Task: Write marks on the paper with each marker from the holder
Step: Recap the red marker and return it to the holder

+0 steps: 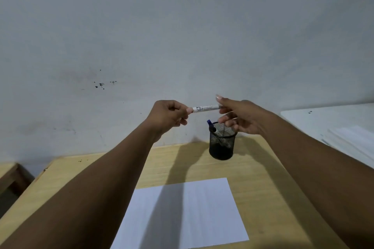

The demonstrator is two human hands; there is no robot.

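Observation:
A white marker [204, 108] is held level in the air above the desk, between both hands. My left hand [169, 116] grips its left end with closed fingers. My right hand [240, 116] pinches its right end between thumb and forefinger, the other fingers spread. Just below stands a black mesh holder [221, 146] with a blue-capped marker [211, 125] leaning in it. A blank white sheet of paper [202, 212] lies on the wooden desk [81, 184] in front of me, partly shaded by my arms.
A pale wall [182, 36] with a few dark specks rises right behind the desk. A white surface with a stack of white sheets [348, 137] sits at the right. A lower wooden piece [10, 176] shows at the far left.

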